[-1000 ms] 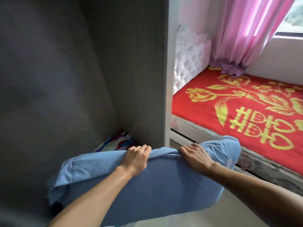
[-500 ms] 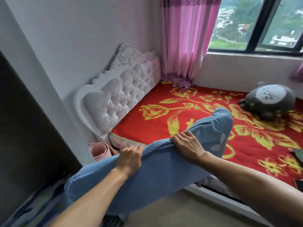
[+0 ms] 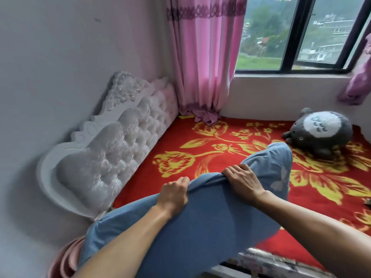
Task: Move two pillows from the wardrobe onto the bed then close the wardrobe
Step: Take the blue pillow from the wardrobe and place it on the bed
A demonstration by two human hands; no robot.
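A blue pillow (image 3: pixel 200 223) hangs in front of me, held by its top edge over the near side of the bed (image 3: pixel 180 137). My left hand (image 3: pixel 173 194) grips the edge at the middle, and my right hand (image 3: pixel 244 182) grips it further right. The pillow's far corner reaches out over the red blanket with yellow flowers. The wardrobe is out of view, and no second pillow shows.
A white tufted headboard (image 3: pixel 112 155) stands along the left wall. A grey plush toy (image 3: pixel 319 131) lies at the bed's far right. Pink curtains (image 3: pixel 202 57) hang by the window. A pink roll (image 3: pixel 62 259) sits on the floor at lower left.
I have turned from the wardrobe toward the bed. The blue pillow has come out of the wardrobe and moved forward over the bed's edge, both hands still gripping it.
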